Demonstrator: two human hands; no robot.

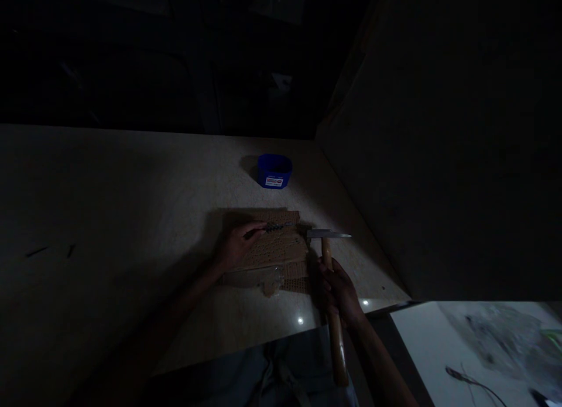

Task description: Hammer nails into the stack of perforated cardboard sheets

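My right hand (340, 290) is wrapped round the wooden handle of a hammer (326, 248). Its steel head points up and lies just right of a worn piece of cardboard (272, 252) on the table. With thumb and fingers, my left hand (237, 243) pinches a short, dark, ridged metal piece (274, 226) over the upper part of the cardboard. A thin, lighter tip sticks out on the right of that piece; dim light hides its exact kind. Many small holes and dents mark the cardboard.
Behind the cardboard stands a blue plastic tub (274, 173) with a white label. Two thin dark pieces (37, 252) lie far left on the pale table (132, 190). A dark panel (439, 161) rises along the right. Lower right, a white surface (421, 331) carries clear plastic and a cord.
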